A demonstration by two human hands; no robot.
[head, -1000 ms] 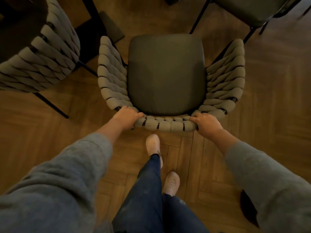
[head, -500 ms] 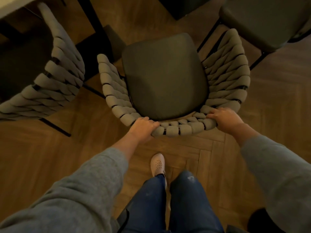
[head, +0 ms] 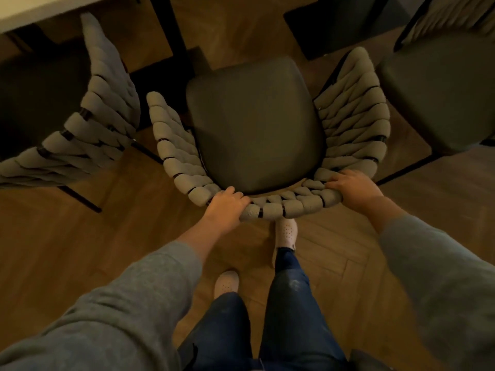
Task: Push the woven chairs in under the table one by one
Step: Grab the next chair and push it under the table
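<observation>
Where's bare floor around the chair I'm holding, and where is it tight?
Bare floor shows ahead of the middle chair, between the table leg and a dark block. More lies behind the left chair, beside the left hand. Tight: the left chair nearly meets the middle chair's arm, and the right chair sits close on the other side.

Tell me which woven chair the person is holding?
The middle chair: left hand and right hand grip its backrest. The left chair and right chair stand untouched.
</observation>
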